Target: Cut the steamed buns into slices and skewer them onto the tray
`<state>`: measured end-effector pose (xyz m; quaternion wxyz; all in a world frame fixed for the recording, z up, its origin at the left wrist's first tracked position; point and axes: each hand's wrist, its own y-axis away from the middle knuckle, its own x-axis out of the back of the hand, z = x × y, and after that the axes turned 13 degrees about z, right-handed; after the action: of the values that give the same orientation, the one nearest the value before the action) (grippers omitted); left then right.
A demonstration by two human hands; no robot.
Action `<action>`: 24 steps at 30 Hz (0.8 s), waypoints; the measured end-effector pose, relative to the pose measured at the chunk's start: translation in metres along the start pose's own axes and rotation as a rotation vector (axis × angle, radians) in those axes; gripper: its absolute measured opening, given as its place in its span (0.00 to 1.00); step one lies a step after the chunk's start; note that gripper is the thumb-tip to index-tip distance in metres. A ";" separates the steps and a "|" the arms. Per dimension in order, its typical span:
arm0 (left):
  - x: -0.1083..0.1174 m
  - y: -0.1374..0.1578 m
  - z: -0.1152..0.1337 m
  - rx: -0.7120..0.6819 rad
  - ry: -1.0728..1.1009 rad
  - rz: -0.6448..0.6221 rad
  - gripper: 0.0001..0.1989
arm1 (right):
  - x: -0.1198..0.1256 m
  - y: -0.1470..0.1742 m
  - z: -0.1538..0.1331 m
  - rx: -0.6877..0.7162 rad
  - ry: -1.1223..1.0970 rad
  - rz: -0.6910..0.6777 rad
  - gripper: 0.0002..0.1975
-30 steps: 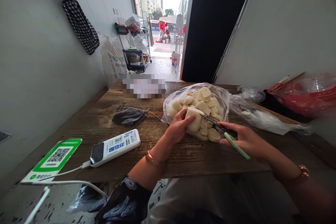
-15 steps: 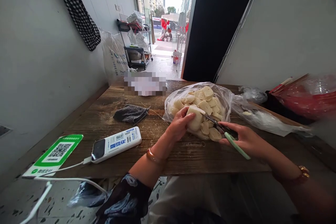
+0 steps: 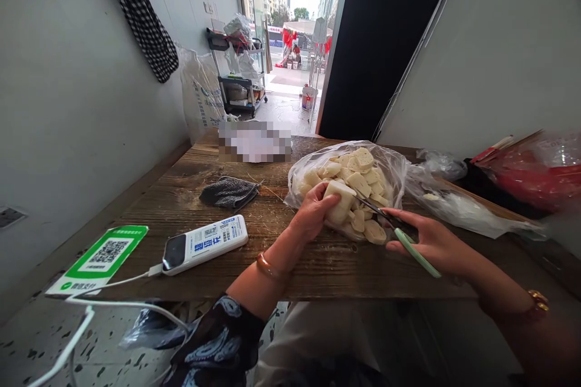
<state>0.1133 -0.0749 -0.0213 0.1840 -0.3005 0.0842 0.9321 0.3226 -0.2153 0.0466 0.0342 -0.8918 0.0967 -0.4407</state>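
Observation:
My left hand (image 3: 314, 211) is closed around a white steamed bun (image 3: 339, 201), thumb on its near side. In my right hand (image 3: 433, 242) is a pair of scissors with light green handles (image 3: 416, 253). The scissor blades (image 3: 370, 205) point left, with their tips at the bun's right upper edge; whether they have entered it I cannot tell. Beneath and behind the bun, a clear plastic bag (image 3: 394, 163) lies spread open, holding many pale bun slices (image 3: 358, 182). One round slice (image 3: 374, 232) lies at the bag's near edge, close to my right fingertips.
On the wooden table (image 3: 281, 266) lie a grey cloth (image 3: 230, 191), a white power bank (image 3: 206, 245) with a cable, and a green QR card (image 3: 102, 259). Crumpled clear plastic (image 3: 467, 205) and a red bag (image 3: 531, 166) are at right. A cart (image 3: 238, 81) stands beyond.
The view has shifted slightly, moving everything a little to the right. My right hand and the scissors have drawn slightly rightward from the bun. My left hand keeps its hold.

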 end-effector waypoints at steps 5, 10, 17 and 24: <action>-0.002 0.000 0.001 0.004 0.029 0.016 0.26 | 0.005 0.001 0.001 0.002 0.011 -0.040 0.44; -0.004 0.002 0.003 -0.019 0.041 0.009 0.28 | 0.007 -0.004 -0.001 0.016 0.038 -0.098 0.49; -0.006 0.004 0.004 -0.053 -0.025 -0.006 0.30 | 0.007 -0.012 -0.007 0.017 0.050 -0.132 0.49; -0.004 0.003 0.003 -0.080 -0.066 -0.022 0.30 | 0.007 -0.015 -0.005 0.010 0.025 -0.169 0.50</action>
<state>0.1135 -0.0783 -0.0161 0.1847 -0.2775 0.0374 0.9421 0.3248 -0.2016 0.0571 0.0004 -0.8909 0.0195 -0.4538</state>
